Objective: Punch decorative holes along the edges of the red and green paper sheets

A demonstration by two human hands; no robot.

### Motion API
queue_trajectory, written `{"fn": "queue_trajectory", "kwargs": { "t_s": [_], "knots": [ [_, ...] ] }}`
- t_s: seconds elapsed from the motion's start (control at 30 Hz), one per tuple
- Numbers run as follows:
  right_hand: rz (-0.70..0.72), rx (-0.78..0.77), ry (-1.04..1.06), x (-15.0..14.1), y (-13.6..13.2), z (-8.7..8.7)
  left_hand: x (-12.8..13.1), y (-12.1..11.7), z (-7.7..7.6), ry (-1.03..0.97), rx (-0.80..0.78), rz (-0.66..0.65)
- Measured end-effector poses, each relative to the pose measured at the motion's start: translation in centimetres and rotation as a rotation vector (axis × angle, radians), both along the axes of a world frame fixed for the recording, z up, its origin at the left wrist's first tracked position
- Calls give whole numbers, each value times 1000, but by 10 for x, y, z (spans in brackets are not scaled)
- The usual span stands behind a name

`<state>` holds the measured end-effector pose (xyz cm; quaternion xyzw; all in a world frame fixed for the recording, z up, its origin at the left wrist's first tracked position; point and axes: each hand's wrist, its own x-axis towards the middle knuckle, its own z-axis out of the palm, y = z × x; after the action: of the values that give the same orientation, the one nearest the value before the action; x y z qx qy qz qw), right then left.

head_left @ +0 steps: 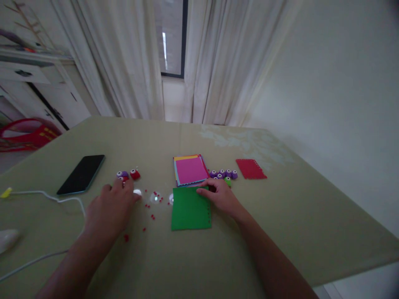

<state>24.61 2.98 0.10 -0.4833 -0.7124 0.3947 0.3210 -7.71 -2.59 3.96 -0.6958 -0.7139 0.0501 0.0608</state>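
My right hand (222,197) pinches the upper right corner of a green square sheet (190,209), thumb on top. Small notches or holes run down that sheet's right edge. My left hand (110,207) reaches over a red punch (124,179) and a purple punch (124,173), both small with round white tops; its thumb is spread from the fingers, and the fingertips are partly hidden. Just beyond sits another red punch (135,174). Tiny red paper bits (152,216) lie scattered between my hands.
Behind the green sheet lies a stack of coloured sheets (188,171), pink on top. Several purple punches (222,172) and a green punch (227,181) stand beside it. A red sheet (251,169) is farther right. At left are a phone (82,174) and a white cable (67,199).
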Motion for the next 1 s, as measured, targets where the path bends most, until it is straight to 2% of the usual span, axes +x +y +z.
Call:
{"fn": "queue_trajectory", "kwargs": {
  "t_s": [0.1, 0.23, 0.37, 0.5, 0.6, 0.67, 0.7, 0.77, 0.83, 1.0],
  "knots": [
    [5, 112, -88, -6, -5, 1, -5, 8, -14, -67, -22, -101],
    [40, 234, -233, -15, -10, -2, -7, 18, -31, -320, -45, -206],
    [41, 254, -342, -20, -14, -2, 2, 19, -34, -460, 11, -237],
    [-6, 278, -195, -25, -23, 7, 30, 9, -30, -642, 155, -269],
    [114, 140, 17, -34, -35, 11, 55, -5, -39, -777, 214, -444],
    [171, 77, 82, -41, -42, 9, 67, -15, -49, -802, 266, -603],
    [187, 63, 92, -44, -45, 8, 71, -19, -54, -803, 295, -629],
    [214, 30, 116, -48, -48, 6, 75, -24, -61, -796, 324, -645],
    [225, 21, 127, -47, -49, 5, 74, -25, -60, -789, 330, -628],
    [129, 97, 102, -34, -38, 12, 59, -12, -44, -824, 264, -536]
  ]
}}
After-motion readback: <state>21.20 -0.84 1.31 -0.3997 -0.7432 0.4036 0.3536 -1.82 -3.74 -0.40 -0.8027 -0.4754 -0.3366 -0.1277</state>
